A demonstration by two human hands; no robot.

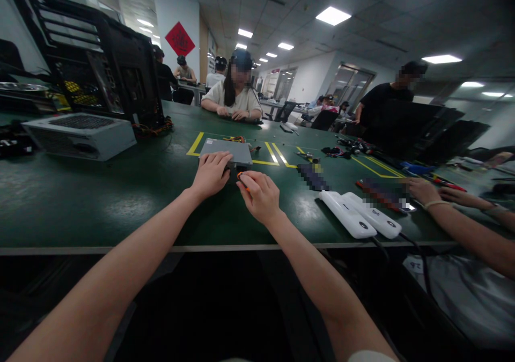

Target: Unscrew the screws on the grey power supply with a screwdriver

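A flat grey metal power supply [237, 150] lies on the table in front of me, with coloured wires [238, 139] at its far side. My left hand [213, 171] holds it at its near left corner, fingers over the top and thumb toward the front edge. Just off the near right side, my right hand [259, 194] is closed around an orange-and-black screwdriver [240, 176]. Most of the screwdriver is hidden by the fingers, and I cannot make out whether its tip touches the power supply.
Left of me stand a larger power supply [82, 137] and an open black computer case [108, 61]. White power strips [348, 214], a blurred phone-like object [313, 177] and cables [348, 147] lie to the right. A co-worker's hands [424, 191] are at the right; another person [235, 94] sits opposite.
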